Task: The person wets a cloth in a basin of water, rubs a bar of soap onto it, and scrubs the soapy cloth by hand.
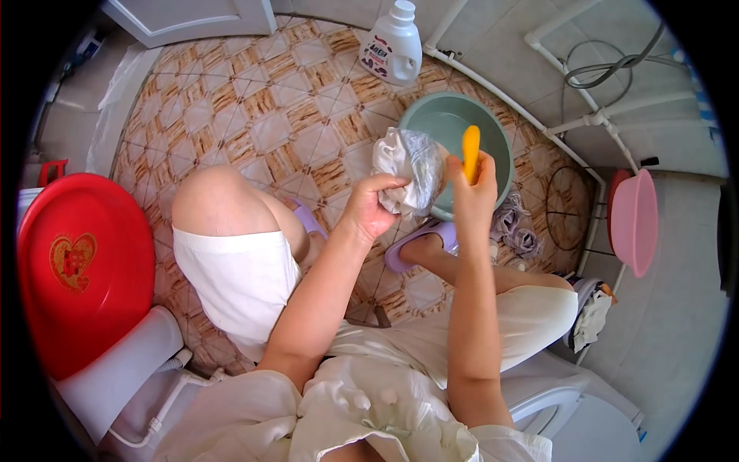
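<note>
My left hand point(372, 205) grips a crumpled white and grey fabric item point(413, 167), thumb on top. Whether it is a shoe or a cloth I cannot tell. In my right hand point(476, 179) is a tool with a yellow handle point(471, 147), pointing up and away from me. The tool's working end is hidden by the hand and the fabric. Both hands are close together over the near left part of a grey-green plastic basin point(450, 101), which stands on the tiled floor and holds clear liquid. Lace-up shoes point(514, 228) rest right of the basin.
A white detergent bottle point(395, 46) stands behind the basin. White pipes point(491, 92) run along the wall at right. A pink basin point(635, 222) hangs there, above a toilet point(594, 416). At left, a large red basin point(109, 225) leans above a white fixture point(124, 369).
</note>
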`<state>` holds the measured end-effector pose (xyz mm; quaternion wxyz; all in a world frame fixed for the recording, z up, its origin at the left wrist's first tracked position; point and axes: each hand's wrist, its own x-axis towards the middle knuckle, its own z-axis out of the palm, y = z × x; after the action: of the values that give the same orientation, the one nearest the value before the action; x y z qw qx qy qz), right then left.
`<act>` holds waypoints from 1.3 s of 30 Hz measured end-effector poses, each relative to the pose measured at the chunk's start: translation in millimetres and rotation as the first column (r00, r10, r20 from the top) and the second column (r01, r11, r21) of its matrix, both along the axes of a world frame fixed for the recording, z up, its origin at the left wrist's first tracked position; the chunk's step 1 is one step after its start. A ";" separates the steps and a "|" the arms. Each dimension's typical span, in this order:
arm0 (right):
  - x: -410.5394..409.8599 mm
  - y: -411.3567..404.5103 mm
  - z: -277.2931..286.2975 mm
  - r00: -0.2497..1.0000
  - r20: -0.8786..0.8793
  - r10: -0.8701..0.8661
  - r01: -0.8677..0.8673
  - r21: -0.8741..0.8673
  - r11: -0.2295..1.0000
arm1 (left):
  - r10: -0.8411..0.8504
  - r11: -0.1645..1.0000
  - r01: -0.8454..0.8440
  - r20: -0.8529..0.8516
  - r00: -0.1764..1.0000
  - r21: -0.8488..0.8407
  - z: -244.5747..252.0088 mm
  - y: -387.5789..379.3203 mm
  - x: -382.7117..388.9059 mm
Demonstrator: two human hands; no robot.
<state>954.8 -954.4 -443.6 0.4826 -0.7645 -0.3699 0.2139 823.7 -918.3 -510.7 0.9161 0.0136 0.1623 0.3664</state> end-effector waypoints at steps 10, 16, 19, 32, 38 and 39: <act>-31.5 35.8 -11.2 0.969 0.198 0.145 -0.106 -0.196 0.975 | -0.011 0.994 0.020 -0.083 0.996 0.111 12.4 -15.1 9.0; -73.1 20.0 -5.4 0.600 0.608 0.519 -0.444 -0.286 0.849 | 0.171 0.964 -0.142 -0.114 0.979 0.223 4.8 -14.6 3.7; -42.8 45.8 -10.8 0.883 0.397 0.249 -0.128 -0.307 0.943 | 0.045 0.999 -0.044 -0.151 0.987 0.007 20.4 -16.3 5.2; 3.5 50.0 -23.1 0.991 0.134 -0.008 0.049 -0.306 0.951 | 0.023 1.000 -0.023 0.054 0.998 -0.003 19.8 -11.2 4.9; 13.4 22.1 -17.2 0.909 -0.335 0.248 -0.255 0.025 0.967 | 0.085 0.992 -0.099 0.159 0.984 0.083 15.0 1.5 -1.3; 10.8 18.7 -16.5 0.875 -0.343 0.342 -0.374 -0.031 0.927 | 0.070 0.992 -0.084 0.150 0.986 0.089 15.1 1.8 -1.9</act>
<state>965.6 -935.6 -460.1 0.4523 -0.6582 -0.4079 0.4425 821.8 -916.5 -495.6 0.9089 0.0241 0.0773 0.4091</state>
